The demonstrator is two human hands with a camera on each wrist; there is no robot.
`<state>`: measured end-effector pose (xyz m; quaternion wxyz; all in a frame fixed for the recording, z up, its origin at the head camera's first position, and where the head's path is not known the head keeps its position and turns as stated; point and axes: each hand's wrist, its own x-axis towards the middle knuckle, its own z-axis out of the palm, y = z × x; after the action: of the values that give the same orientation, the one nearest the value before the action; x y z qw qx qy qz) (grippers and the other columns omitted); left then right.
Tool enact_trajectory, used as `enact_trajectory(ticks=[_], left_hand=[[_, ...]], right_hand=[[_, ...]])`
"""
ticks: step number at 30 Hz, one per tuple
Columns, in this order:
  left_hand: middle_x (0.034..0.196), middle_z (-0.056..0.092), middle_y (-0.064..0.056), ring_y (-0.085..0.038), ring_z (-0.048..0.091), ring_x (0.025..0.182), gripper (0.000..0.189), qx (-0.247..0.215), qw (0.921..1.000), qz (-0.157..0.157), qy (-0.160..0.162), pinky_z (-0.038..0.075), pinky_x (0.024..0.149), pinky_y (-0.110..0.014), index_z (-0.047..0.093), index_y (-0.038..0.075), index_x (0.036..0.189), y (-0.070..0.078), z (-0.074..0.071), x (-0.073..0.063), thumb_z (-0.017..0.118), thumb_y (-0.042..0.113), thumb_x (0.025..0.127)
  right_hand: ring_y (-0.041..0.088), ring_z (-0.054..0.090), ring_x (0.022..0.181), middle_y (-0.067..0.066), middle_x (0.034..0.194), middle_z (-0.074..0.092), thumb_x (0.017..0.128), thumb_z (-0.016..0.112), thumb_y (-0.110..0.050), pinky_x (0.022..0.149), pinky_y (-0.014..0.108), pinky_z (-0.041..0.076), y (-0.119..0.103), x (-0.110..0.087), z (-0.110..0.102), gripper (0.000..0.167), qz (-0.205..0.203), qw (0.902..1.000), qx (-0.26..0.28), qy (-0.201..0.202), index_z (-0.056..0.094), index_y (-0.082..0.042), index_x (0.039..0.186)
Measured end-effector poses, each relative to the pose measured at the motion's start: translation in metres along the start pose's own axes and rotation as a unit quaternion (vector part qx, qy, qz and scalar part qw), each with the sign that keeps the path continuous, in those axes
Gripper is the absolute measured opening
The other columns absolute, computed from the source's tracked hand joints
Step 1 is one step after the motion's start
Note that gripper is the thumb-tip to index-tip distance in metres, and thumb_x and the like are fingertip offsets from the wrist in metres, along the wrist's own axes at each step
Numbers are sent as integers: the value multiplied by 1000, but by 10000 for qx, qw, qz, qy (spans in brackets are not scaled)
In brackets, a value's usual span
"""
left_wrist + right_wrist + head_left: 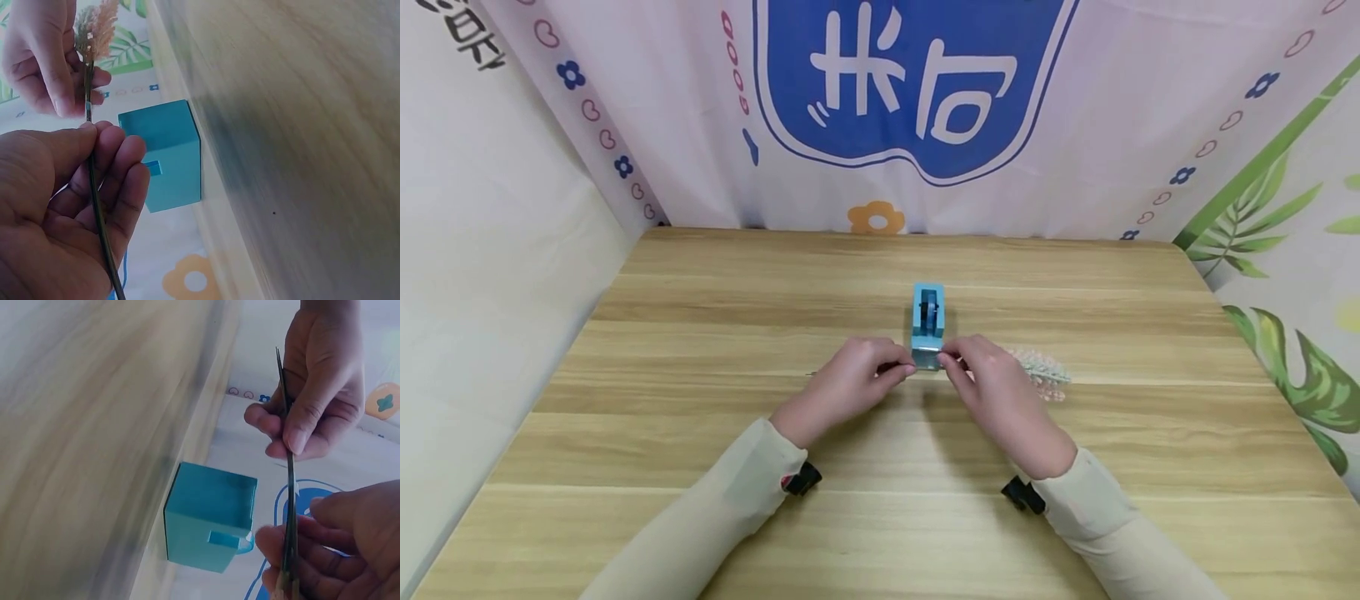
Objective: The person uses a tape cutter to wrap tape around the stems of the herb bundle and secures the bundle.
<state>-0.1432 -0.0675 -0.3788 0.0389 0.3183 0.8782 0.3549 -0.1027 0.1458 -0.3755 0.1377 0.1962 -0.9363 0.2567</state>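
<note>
Pale pink and green artificial flowers (1039, 375) lie crosswise in front of me, their heads to the right. Their thin dark stems (97, 206) run through both hands. My left hand (850, 379) pinches the stems between thumb and forefinger. Nearer the flower heads, my right hand (1000, 396) has curled fingers round the stems, with its thumb close to them. A small shiny patch, perhaps clear tape (89, 107), shows on the stems between the hands. Just beyond the fingertips stands a light-blue tape dispenser (928, 310) with a roll in it.
The wooden table (715, 292) reaches back to a white curtain (700, 167) with a blue printed badge. Dark wrist cameras (1024, 495) sit below both sleeves. A leaf-patterned cloth (1292, 250) hangs at the right.
</note>
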Motion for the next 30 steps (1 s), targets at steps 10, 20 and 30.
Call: enact_trajectory(ticks=[10,20,30], left_hand=[[87,74,-2,-11,56,72,14,30,10000,-25,-71,50,67,-22,80,6,101,0,2,1,69,14,102],[98,78,-7,-12,61,80,12,-66,10000,-14,-36,55,75,-26,79,7,105,5,0,1,68,13,102],[97,77,-4,-10,64,83,9,-110,9998,97,110,57,79,-25,78,6,103,4,3,1,71,9,100]], right_hand=[[11,68,86,-2,100,74,99,73,-13,74,31,58,6,-4,-1,5,-724,9972,178,-2,75,-12,104],[11,67,85,-1,101,75,101,71,-16,73,31,57,3,0,-5,8,-651,9974,-55,-314,76,-12,106],[12,69,87,-2,100,76,103,68,-17,77,33,58,3,4,-6,11,-634,9959,-214,-610,77,-11,107]])
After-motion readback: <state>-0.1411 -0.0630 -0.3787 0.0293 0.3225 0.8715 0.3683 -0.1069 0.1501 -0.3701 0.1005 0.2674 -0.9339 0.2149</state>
